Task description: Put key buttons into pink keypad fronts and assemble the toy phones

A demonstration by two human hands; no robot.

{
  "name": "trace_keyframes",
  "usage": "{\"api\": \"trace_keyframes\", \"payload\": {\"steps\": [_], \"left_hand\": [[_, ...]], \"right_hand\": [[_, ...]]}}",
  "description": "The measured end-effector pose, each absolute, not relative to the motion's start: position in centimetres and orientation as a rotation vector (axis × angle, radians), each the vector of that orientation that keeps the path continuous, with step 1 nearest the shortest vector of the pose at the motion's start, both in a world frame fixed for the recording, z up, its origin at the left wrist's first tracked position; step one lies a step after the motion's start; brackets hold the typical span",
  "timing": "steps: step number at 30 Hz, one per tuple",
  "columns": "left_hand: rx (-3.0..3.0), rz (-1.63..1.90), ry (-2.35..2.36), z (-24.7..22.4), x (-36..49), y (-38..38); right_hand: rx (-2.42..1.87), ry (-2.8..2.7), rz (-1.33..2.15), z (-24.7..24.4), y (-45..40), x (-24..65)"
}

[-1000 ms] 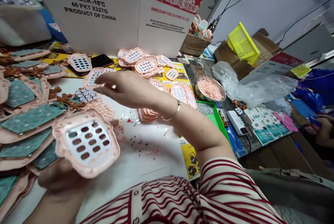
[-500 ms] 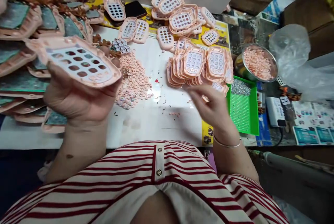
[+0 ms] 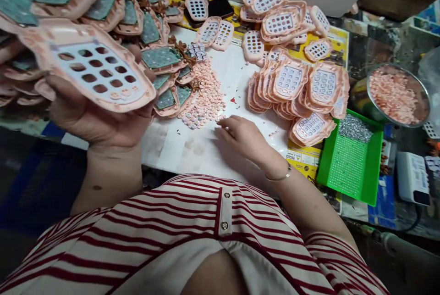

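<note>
My left hand [image 3: 103, 118] grips a pink plastic shell [image 3: 99, 68] from below, its white face with rows of square holes turned up. My right hand [image 3: 240, 136] hovers low over the white board, palm down, with its fingertips at the lower right edge of a heap of small pink pieces [image 3: 206, 95]. Its fingers are bent close together, and whatever lies between the tips is too small to make out. Behind the heap sits a little cluster of white keypad pieces [image 3: 197, 52].
Stacked pink shells with keypads [image 3: 290, 79] stand right of the heap. Further right are a green tray [image 3: 350, 162] and a metal bowl of pink pieces [image 3: 395, 95]. Shells with green circuit boards [image 3: 161, 58] crowd the left. A dark phone [image 3: 220, 7] lies at the back.
My right hand has moved left from the stacked shells to the heap of small pieces. The view has turned left, and my left hand still holds the shell.
</note>
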State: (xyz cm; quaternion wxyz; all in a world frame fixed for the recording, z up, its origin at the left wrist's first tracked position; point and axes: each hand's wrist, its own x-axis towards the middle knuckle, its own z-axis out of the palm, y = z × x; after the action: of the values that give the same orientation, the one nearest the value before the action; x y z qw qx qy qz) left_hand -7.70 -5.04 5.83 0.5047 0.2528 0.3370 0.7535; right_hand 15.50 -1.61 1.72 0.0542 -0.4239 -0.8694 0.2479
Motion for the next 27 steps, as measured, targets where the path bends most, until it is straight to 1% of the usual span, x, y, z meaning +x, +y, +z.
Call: {"api": "trace_keyframes", "payload": {"steps": [5, 8, 15, 17, 22, 25, 27], "left_hand": [[0.735, 1.869, 0.795, 5.2, -8.0, -5.0], [0.730, 1.921, 0.771, 5.2, -8.7, -5.2], [0.715, 1.803, 0.781, 4.9, -8.9, -5.6], [0.716, 1.795, 0.807, 5.0, -8.6, -5.7], [0.705, 1.798, 0.798, 4.7, -8.7, -5.9], [0.679, 1.821, 0.747, 4.4, -8.7, -5.9], [0.676, 1.834, 0.710, 4.5, -8.5, -5.9]], "right_hand": [[-1.260, -2.747, 0.302, -0.1, -0.2, 8.3], [-1.227, -2.776, 0.256, -1.1, -0.8, 7.3], [-1.263, -2.665, 0.360, -1.2, -1.1, 9.9], [-1.265, -2.548, 0.434, -1.0, -0.8, 10.9], [-1.427, -2.329, 0.649, -1.0, -0.9, 13.8], [-1.369, -2.284, 0.777, -1.3, -1.5, 14.9], [-1.354, -2.136, 0.855, -1.4, -1.6, 15.4]]}}
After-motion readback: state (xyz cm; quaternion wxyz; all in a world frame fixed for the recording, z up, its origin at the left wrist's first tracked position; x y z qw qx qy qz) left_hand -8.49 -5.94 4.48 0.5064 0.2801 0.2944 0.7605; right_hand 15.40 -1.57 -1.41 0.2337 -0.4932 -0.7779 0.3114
